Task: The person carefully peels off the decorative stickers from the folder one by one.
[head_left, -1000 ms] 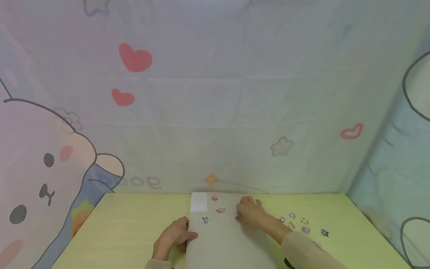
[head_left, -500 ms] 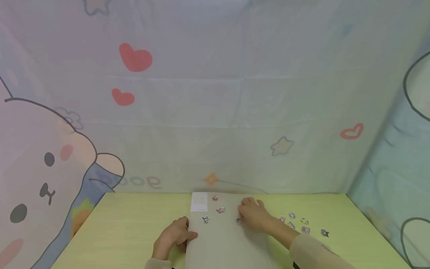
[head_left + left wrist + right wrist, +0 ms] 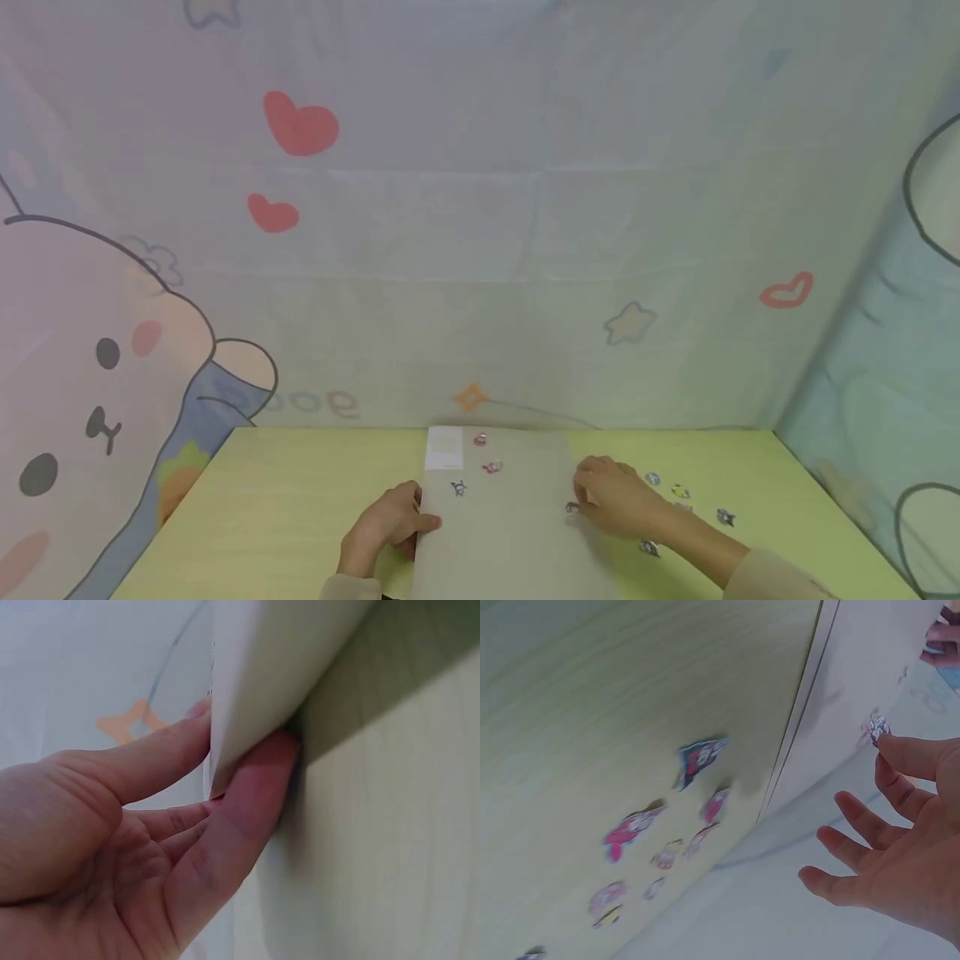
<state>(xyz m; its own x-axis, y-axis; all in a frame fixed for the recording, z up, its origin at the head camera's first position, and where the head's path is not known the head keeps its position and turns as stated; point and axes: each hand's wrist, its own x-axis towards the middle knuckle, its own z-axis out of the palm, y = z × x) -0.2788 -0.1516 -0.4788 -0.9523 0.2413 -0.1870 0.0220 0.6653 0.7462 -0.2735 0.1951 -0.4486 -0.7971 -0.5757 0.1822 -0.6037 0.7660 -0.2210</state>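
A large pale board-like thing (image 3: pixel 510 533) lies on the table, with a white rectangle (image 3: pixel 444 448) in its far left corner. My left hand (image 3: pixel 386 529) grips its left edge; in the left wrist view the thumb lies on the upper face and a finger (image 3: pixel 255 787) goes underneath. Near the board's right edge, my right hand (image 3: pixel 618 497) pinches a small character sticker (image 3: pixel 878 728) between thumb and index finger, the other fingers spread loosely. Three other stickers, a red one (image 3: pixel 481 439), a pink one (image 3: pixel 492 467) and a dark one (image 3: pixel 459 487), are on the board's far part.
Several loose stickers lie on the yellow table (image 3: pixel 315 483) right of the board, among them a dark one (image 3: pixel 725 517) and a yellow one (image 3: pixel 680 492). My right forearm covers part of that group. Behind the table hangs a printed cloth (image 3: pixel 450 250).
My right hand has moved right and slightly nearer across the board, carrying the pinched sticker toward the right edge. The left hand keeps its grip in the same place.
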